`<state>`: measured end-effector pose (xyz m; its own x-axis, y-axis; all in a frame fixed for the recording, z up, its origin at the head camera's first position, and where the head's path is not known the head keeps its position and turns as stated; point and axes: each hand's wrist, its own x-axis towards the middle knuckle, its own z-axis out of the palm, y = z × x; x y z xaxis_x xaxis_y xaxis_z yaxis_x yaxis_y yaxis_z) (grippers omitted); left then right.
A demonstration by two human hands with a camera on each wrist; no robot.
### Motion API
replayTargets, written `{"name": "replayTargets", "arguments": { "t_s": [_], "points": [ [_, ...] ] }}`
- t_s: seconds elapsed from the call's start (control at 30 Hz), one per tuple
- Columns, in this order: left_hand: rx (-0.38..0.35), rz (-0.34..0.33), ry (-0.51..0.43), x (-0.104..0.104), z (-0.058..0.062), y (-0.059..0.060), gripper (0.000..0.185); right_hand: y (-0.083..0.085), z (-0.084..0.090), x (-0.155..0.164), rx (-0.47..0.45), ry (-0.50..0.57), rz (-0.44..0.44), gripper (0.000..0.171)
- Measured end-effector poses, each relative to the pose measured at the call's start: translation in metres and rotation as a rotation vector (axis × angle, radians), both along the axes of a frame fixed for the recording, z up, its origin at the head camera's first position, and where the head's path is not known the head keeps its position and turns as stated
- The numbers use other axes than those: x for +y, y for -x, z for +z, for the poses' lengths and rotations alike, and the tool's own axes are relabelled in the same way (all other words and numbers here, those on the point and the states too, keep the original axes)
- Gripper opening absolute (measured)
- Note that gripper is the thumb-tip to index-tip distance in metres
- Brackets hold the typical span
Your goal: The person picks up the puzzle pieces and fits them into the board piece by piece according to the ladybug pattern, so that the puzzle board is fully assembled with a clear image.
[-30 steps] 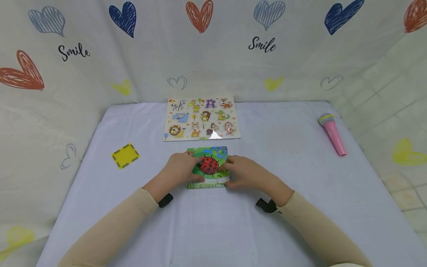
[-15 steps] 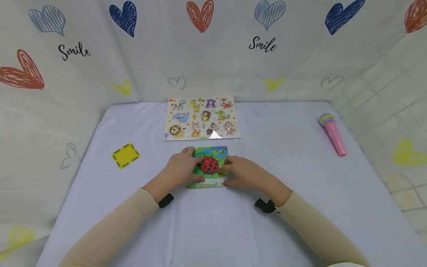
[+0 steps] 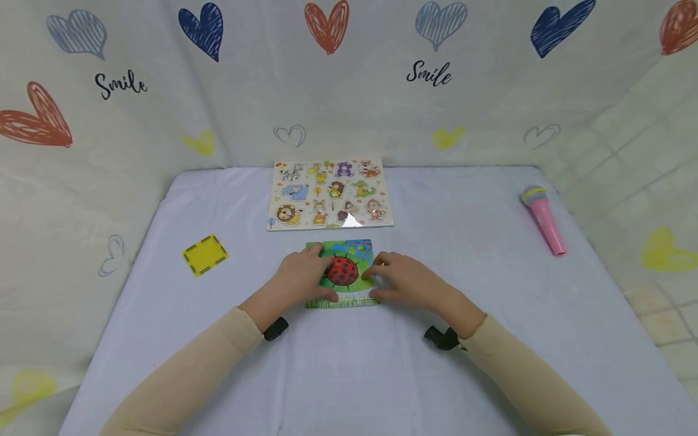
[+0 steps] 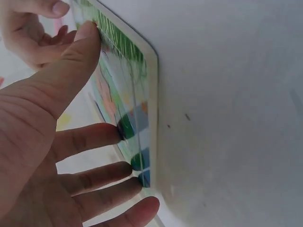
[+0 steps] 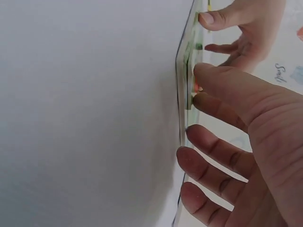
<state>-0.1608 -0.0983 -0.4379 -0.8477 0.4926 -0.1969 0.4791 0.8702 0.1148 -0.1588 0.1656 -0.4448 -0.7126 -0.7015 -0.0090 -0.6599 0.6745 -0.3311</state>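
A ladybug picture puzzle (image 3: 349, 298) lies flat on the white-covered table in the head view. My left hand (image 3: 299, 275) rests over its left side, with the thumb near the grassy lower strip. In the left wrist view, fairly straight fingertips touch the puzzle's surface (image 4: 135, 85). My right hand (image 3: 410, 281) is at the puzzle's right edge, fingers loosely bent. The right wrist view has its thumb and forefinger touching or just above a raised piece (image 5: 190, 80) near the edge; exact contact is unclear. The other fingers are spread along the rim. Parts of the puzzle are hidden under both hands.
Behind the puzzle lies an animal picture board (image 3: 329, 194). A yellow rectangular card (image 3: 205, 255) with black dashes is to the left, and a pink toy microphone (image 3: 545, 221) is at the far right. A heart-print curtain (image 3: 360, 109) hangs at the back.
My right hand first moved slightly left over the puzzle, then drew back to the right, its fingers looser. The left hand has shifted very slightly right, staying on the puzzle.
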Motion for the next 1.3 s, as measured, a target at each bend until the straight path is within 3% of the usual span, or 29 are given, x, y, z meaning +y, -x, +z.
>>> {"name": "replayTargets", "arguments": {
  "t_s": [0.1,0.33,0.57,0.8,0.93,1.17,1.3],
  "points": [
    [-0.002,0.016,-0.007,-0.004,-0.001,0.0,0.087,0.0,-0.003,-0.001,0.021,0.004,0.023,0.034],
    [-0.032,0.025,-0.041,-0.008,-0.003,0.002,0.086,-0.001,-0.002,-0.006,-0.029,-0.003,0.01,0.028],
    [-0.035,0.017,-0.037,-0.009,-0.003,0.002,0.09,0.003,0.003,-0.005,-0.014,-0.058,0.016,0.041],
    [-0.036,0.023,-0.036,-0.008,-0.006,0.001,0.091,0.0,0.006,-0.012,0.116,-0.169,0.143,0.034],
    [-0.035,0.02,-0.035,-0.008,-0.007,0.002,0.092,-0.003,0.01,-0.017,0.169,-0.223,0.165,0.028],
    [-0.036,0.032,-0.018,-0.008,-0.007,0.0,0.1,-0.013,0.01,-0.019,0.217,-0.18,0.181,0.012],
    [-0.036,0.033,-0.014,-0.009,-0.005,0.0,0.105,-0.018,0.012,-0.019,0.225,-0.192,0.185,0.011]
  ]
}}
